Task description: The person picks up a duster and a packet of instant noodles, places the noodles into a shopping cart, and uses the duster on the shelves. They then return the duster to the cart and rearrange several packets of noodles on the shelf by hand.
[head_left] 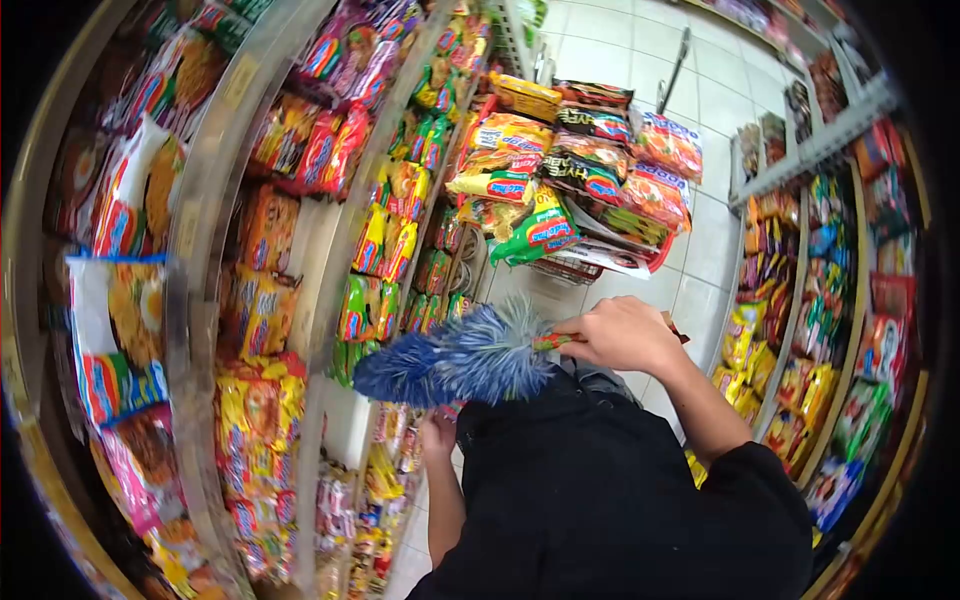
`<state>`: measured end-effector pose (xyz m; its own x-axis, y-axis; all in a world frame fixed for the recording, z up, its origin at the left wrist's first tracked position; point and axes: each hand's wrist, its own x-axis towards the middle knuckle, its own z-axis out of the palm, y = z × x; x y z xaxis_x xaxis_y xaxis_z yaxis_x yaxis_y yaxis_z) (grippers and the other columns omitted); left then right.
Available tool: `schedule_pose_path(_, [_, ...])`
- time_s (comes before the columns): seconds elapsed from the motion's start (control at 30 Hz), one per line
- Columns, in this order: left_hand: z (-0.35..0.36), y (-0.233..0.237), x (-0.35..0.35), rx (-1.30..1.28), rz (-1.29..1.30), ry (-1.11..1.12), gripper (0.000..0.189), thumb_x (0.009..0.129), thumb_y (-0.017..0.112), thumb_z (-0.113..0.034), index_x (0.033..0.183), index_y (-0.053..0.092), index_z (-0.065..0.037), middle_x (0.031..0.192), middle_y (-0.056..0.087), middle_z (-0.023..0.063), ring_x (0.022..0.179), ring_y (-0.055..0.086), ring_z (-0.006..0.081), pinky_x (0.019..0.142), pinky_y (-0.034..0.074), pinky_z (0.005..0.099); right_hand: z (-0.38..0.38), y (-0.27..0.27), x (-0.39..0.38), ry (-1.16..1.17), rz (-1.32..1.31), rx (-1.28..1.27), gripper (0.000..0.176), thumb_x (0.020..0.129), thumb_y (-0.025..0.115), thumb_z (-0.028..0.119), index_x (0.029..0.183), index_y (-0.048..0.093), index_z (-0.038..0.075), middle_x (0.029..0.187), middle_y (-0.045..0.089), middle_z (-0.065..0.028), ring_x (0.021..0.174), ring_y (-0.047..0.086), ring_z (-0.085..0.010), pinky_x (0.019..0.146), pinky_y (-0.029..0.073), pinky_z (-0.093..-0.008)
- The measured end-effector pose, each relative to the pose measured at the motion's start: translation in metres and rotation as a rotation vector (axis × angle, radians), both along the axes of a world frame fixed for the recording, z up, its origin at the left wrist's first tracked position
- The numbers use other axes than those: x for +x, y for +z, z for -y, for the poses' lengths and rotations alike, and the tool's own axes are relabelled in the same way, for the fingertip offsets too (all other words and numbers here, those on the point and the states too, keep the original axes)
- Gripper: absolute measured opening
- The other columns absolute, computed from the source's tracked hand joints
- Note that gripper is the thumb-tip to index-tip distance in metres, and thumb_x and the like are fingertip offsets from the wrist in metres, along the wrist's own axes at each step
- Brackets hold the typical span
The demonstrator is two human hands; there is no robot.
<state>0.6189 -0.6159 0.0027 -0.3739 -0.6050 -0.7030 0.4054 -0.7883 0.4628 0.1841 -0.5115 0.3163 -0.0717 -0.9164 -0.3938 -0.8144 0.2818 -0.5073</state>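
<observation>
My right hand [625, 335] is closed round the thin handle of a fluffy feather duster [465, 355], holding it across the front of my body. The duster's blue and grey-white head points left, towards the shelves. Beneath the duster my left hand [437, 438] hangs near the lower shelf's packets; its fingers are mostly hidden. Close to the duster's tip are green and yellow instant noodle packets [370, 305] on the left shelf.
Ahead stands a cart [565, 270] piled with noodle packets [575, 165]. Tall shelves [265, 210] of packets line the left side, with clear plastic edge strips. More stocked shelves [800, 350] stand on the right. Pale floor tiles [705, 240] run between them.
</observation>
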Motion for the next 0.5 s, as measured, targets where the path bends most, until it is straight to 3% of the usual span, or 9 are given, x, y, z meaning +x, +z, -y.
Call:
schedule_pose_path(0.1, [0.026,0.014,-0.046,-0.081,0.003,-0.026,0.024,0.089,0.050,-0.015,0.112,0.047,-0.011,0.111,0.055,0.0072,0.093,0.056,0.0209,0.080,0.045,0.0396,0.005,0.016,0.019,-0.027,-0.039,0.072,0.027,0.080,0.059,0.037,0.103,0.066,0.025,0.070,0.065,-0.0108,0.070,0.062,-0.0313,0.066,0.049,-0.0408])
schedule_pose_path(0.33, [0.072,0.004,-0.090,0.118,0.037,-0.589,0.030,0.089,0.051,-0.013,0.118,0.046,-0.010,0.113,0.055,0.0071,0.094,0.056,0.0201,0.080,0.045,0.0381,-0.008,0.063,0.081,-0.270,-0.210,0.178,0.024,0.079,0.061,0.037,0.094,0.069,0.020,0.071,0.065,-0.0105,0.069,0.063,-0.0287,0.063,0.050,-0.0396])
schedule_pose_path(0.5, [0.078,0.002,-0.087,0.177,-0.023,-0.927,0.034,0.088,0.051,-0.011,0.122,0.045,-0.010,0.114,0.054,0.0070,0.095,0.055,0.0195,0.081,0.045,0.0371,-0.036,0.107,0.132,-0.681,-0.335,0.217,0.023,0.077,0.063,0.034,0.095,0.069,0.020,0.070,0.065,-0.0082,0.064,0.062,-0.0274,0.061,0.050,-0.0393])
